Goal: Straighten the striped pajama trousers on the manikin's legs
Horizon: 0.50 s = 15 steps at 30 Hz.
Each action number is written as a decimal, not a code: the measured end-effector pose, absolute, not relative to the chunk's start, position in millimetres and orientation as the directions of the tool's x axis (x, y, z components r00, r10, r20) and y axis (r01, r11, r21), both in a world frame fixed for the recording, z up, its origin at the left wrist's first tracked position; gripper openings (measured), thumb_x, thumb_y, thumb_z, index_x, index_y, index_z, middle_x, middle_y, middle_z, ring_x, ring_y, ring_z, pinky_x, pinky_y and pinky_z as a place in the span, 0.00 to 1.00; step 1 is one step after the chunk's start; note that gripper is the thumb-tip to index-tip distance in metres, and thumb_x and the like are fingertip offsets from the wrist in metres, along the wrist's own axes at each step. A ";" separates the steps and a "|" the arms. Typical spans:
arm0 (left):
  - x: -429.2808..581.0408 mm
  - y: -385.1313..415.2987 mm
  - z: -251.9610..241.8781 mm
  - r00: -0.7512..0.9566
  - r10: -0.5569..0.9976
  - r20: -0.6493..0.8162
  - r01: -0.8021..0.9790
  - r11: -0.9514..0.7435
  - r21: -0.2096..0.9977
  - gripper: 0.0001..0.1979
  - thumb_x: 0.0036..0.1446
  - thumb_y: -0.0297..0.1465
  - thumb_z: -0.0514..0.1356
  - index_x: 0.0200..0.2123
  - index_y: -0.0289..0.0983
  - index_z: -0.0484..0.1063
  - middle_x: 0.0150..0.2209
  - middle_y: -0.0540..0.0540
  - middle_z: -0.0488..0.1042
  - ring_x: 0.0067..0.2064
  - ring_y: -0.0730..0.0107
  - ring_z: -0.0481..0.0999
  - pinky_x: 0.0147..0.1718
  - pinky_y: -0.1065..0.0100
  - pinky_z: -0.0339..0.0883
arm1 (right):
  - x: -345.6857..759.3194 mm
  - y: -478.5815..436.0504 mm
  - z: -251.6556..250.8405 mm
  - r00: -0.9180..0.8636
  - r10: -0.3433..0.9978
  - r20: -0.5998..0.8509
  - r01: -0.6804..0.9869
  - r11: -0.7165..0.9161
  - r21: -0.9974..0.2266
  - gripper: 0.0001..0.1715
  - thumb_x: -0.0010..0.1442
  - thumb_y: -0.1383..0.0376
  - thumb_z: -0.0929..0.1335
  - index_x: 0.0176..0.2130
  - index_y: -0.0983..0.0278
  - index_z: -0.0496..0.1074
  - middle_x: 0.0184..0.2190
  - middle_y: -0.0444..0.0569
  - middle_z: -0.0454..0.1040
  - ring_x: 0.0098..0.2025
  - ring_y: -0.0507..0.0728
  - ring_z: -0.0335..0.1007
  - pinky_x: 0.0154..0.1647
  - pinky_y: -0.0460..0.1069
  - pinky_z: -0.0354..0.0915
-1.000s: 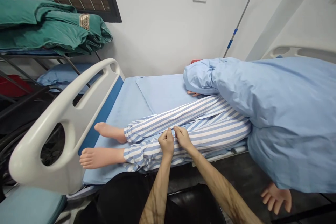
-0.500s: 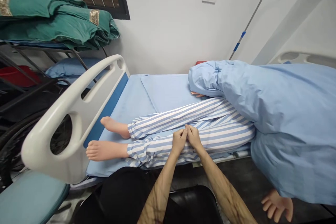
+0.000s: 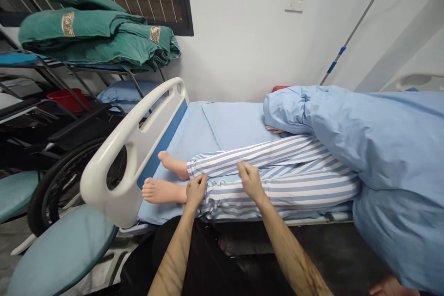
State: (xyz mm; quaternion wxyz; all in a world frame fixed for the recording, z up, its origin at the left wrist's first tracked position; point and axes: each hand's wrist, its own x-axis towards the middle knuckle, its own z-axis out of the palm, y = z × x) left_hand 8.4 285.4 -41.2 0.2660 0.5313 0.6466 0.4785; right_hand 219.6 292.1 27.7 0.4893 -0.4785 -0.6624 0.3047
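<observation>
Striped blue-and-white trousers (image 3: 305, 185) cover the legs of a manikin-like figure lying on the bed. Its bare feet (image 3: 163, 191) point left. My left hand (image 3: 196, 190) is closed at the near trouser leg's cuff, by the ankle, and appears to grip the cloth. Above the near leg, around the knee, my right hand (image 3: 251, 181) is curled into a fist. What it holds, if anything, is hidden from view. A light blue quilt (image 3: 374, 134) is bunched over the upper body, with a hand (image 3: 274, 129) showing under its edge.
The white footboard (image 3: 132, 148) rises at the left end of the bed sheet (image 3: 229, 120). Beyond it stand a wheelchair (image 3: 69, 185) and a rack with green folded bedding (image 3: 104, 37). Teal stool seats (image 3: 65, 249) are at lower left. An IV pole (image 3: 354, 32) leans behind the quilt.
My hands, together over the near shin before, are now apart. The left has gone to the ankle cuff and the right sits nearer the knee. The view has shifted left.
</observation>
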 end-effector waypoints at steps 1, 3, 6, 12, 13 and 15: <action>9.8 285.4 -42.9 -0.297 0.938 0.180 0.452 -0.028 0.891 0.22 0.54 0.43 0.55 0.15 0.37 0.54 0.16 0.54 0.54 0.23 0.77 0.54 0.24 0.73 0.48 | 200.1 290.0 29.8 -0.148 0.919 0.365 0.291 0.394 -0.872 0.26 0.65 0.52 0.57 0.21 0.62 0.54 0.17 0.40 0.55 0.22 0.49 0.52 0.26 0.46 0.48; 12.7 284.2 -41.8 -0.351 0.915 0.198 0.420 -0.035 0.907 0.22 0.55 0.43 0.54 0.16 0.38 0.54 0.16 0.54 0.54 0.23 0.77 0.54 0.24 0.73 0.49 | 164.9 288.5 21.5 -0.237 0.907 0.349 0.280 0.408 -0.869 0.26 0.66 0.54 0.57 0.20 0.62 0.54 0.17 0.40 0.55 0.22 0.49 0.52 0.27 0.46 0.47; 16.9 281.4 -37.7 -0.429 0.882 0.194 0.291 -0.068 0.954 0.22 0.57 0.43 0.52 0.16 0.38 0.54 0.16 0.54 0.55 0.22 0.77 0.55 0.23 0.72 0.51 | 134.6 292.8 -4.5 -0.240 0.934 0.265 0.366 0.340 -0.866 0.25 0.65 0.56 0.58 0.19 0.62 0.53 0.16 0.41 0.54 0.21 0.50 0.51 0.26 0.46 0.44; 31.2 285.4 -38.6 -0.220 0.962 0.162 0.405 -0.061 0.912 0.20 0.51 0.41 0.56 0.15 0.38 0.55 0.15 0.54 0.54 0.22 0.77 0.54 0.24 0.72 0.48 | 154.4 298.2 -10.9 -0.201 0.930 0.308 0.328 0.360 -0.874 0.25 0.65 0.55 0.57 0.20 0.62 0.54 0.16 0.41 0.56 0.22 0.50 0.52 0.27 0.47 0.46; 34.1 286.2 -36.6 -0.241 0.958 0.156 0.383 -0.054 0.922 0.20 0.51 0.41 0.57 0.15 0.38 0.54 0.15 0.54 0.53 0.22 0.77 0.53 0.24 0.72 0.48 | 160.6 297.8 -10.8 -0.179 0.934 0.309 0.322 0.352 -0.879 0.25 0.65 0.54 0.57 0.20 0.62 0.54 0.16 0.41 0.55 0.22 0.50 0.52 0.27 0.47 0.46; 42.0 286.6 -31.2 -0.309 0.939 0.154 0.278 -0.066 0.958 0.22 0.53 0.42 0.56 0.15 0.38 0.52 0.15 0.55 0.52 0.22 0.77 0.53 0.23 0.72 0.50 | 169.6 297.0 -15.3 -0.138 0.948 0.285 0.326 0.316 -0.891 0.26 0.65 0.54 0.58 0.20 0.62 0.53 0.16 0.41 0.54 0.21 0.50 0.52 0.26 0.47 0.46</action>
